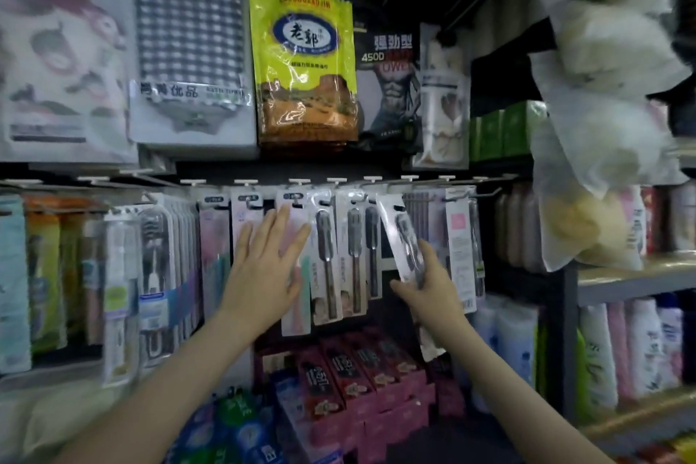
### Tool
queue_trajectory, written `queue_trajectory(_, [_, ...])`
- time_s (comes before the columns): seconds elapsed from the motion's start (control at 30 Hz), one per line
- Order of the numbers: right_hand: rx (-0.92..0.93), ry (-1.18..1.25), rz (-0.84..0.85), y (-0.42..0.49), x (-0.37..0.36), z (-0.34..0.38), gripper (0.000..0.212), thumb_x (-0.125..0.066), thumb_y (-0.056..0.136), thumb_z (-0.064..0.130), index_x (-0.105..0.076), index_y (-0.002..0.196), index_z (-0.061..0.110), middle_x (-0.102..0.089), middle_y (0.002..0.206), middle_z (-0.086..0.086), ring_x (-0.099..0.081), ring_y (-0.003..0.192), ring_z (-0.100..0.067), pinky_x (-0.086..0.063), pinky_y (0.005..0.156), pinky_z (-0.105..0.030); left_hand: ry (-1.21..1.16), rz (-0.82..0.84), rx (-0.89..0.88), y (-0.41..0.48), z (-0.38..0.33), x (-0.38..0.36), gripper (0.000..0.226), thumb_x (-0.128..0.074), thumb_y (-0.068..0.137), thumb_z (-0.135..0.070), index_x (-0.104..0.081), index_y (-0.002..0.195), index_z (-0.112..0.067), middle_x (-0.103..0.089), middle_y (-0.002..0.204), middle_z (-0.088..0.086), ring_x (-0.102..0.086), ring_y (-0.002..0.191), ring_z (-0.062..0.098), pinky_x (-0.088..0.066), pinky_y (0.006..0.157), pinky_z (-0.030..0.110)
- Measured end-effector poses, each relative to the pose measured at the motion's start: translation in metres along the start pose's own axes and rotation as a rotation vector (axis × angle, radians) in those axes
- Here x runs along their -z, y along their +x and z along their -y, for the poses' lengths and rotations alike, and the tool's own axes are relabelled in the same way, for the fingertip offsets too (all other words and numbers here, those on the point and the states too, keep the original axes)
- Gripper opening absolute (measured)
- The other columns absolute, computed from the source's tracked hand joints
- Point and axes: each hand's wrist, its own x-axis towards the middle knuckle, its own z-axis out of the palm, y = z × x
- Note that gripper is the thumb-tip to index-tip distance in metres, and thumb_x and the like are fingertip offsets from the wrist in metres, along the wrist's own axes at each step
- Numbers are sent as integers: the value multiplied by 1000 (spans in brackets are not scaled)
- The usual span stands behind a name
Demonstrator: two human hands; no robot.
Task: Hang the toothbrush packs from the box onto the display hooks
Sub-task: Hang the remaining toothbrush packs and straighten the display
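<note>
While the left hand (265, 260) lay spread, the right hand (433, 277) gripped a toothbrush pack (402, 234). Its top leaned left, beside a hook (376, 185).

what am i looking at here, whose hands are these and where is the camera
There is no machine: these are a person's two bare hands, filmed by a camera worn on the head, looking forward and down at a shop display. The left hand lies flat, fingers straight, against hanging packs under a row of hooks. The right hand grips a toothbrush pack, tilted, its top near the hooks; whether it sits on one I cannot tell. Below stand pink boxes.
</note>
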Motion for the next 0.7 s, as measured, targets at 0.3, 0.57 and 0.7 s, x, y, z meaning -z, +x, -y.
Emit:
queue_trajectory(0.3, [104, -295, -64, 22, -7, -3, 95, -63, 91, 27, 9, 150, 39, -34, 137, -6, -51, 77, -5, -38, 59, -12, -47, 37, 69, 5, -4, -22, 97, -80, 68, -21, -25, 147, -20, -30, 152, 23, -21, 138, 32, -27, 105, 55])
queue_trajectory(0.57, [166, -314, -52, 40, -10, -21, 92, -59, 93, 29, 14, 148, 40, -36, 132, -7, -54, 85, -20, -39, 69, -22, -58, 157, 113, 1, -14, -36, 99, -76, 77, -30, -11, 152, -24, 5, 157, 15, -1, 144, 28, -9, 113, 46])
queue_trajectory(0.7, [245, -275, -68, 53, -4, -40, 94, -58, 92, 15, 11, 145, 47, -37, 116, 2, -52, 84, -18, -36, 63, -11, -41, 150, 117, 1, -14, -47, 101, -77, 76, -32, -12, 153, -24, 8, 158, 16, 1, 145, 28, -11, 112, 47])
